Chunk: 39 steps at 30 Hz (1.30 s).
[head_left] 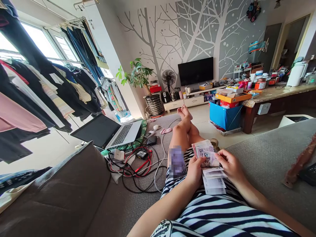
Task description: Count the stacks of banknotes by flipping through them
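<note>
My left hand point(196, 169) is closed on the left side of a fanned stack of banknotes point(206, 154), its thumb on top. On the right side, my right hand point(229, 163) pinches the edge of the same notes between thumb and fingers. A "5" shows on the front note. Just below, paler notes point(214, 181) lie spread over the striped clothing point(217, 210) on my lap; whether the right fingers also touch them I cannot tell. A blurred purple rectangle point(177, 161) rests on my thigh, left of my left hand.
Left of my legs on the grey sofa point(133, 204) lie tangled cables point(148, 171), a white charger point(118, 154) and an open laptop point(111, 133). A cluttered table point(276, 93) and blue box point(225, 115) stand ahead right. A television point(196, 71) stands by the far wall.
</note>
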Each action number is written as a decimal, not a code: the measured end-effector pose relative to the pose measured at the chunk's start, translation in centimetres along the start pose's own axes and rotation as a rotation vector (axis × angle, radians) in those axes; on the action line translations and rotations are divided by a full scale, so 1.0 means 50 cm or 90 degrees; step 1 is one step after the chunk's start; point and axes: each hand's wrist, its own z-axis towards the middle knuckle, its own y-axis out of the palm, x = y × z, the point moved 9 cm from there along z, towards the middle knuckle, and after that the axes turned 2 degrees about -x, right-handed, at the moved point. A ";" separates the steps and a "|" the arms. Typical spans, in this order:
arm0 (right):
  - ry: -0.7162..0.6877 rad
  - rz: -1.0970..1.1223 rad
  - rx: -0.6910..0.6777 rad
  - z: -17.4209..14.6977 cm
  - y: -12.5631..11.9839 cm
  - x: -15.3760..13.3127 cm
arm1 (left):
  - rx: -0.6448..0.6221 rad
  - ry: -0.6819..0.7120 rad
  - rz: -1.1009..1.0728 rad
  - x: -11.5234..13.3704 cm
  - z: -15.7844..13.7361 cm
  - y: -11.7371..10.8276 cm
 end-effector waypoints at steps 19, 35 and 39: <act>-0.014 0.058 -0.024 -0.015 0.003 -0.029 | -0.004 0.020 0.013 0.005 0.003 -0.002; -0.005 0.079 -0.038 -0.017 0.006 -0.030 | 0.029 0.035 0.029 0.018 -0.007 0.000; -0.001 0.105 -0.058 -0.017 0.014 -0.027 | 0.014 0.021 -0.004 0.011 -0.006 0.004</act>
